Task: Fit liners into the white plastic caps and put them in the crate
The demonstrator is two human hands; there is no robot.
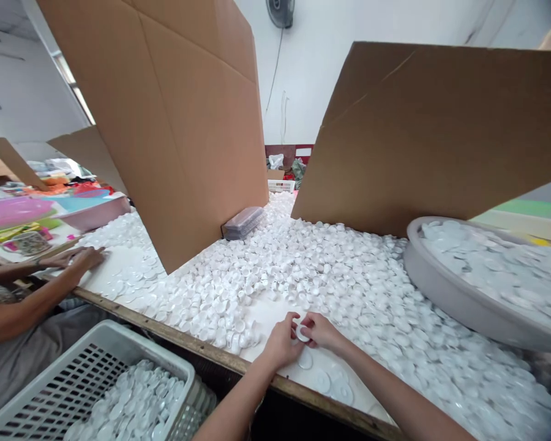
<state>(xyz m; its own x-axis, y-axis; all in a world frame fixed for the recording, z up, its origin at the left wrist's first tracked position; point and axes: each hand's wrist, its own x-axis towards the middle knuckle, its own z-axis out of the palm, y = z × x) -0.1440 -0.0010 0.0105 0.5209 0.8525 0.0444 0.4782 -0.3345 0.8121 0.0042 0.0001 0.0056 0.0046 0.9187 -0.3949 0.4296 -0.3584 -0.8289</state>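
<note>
Near the table's front edge, my left hand (283, 343) and my right hand (320, 331) meet around one small white round plastic piece (302, 334), like a cap or lid. The fingers of both hands pinch it. Just below my hands, a few flat clear-white discs (322, 381) lie on the bare tabletop strip. A broad heap of small white cap-like pieces (298, 263) spreads ahead of my hands and to both sides. The exact shape of the held piece is partly hidden by my fingers.
A grey basket (186, 367) with white pieces stands below the edge at left. On the right is a large round tub (441, 294) of discs. Cardboard sheets (202, 122) stand on the table, with a clear plastic box (243, 223) beside one. A co-worker's hands (85, 260) work at left.
</note>
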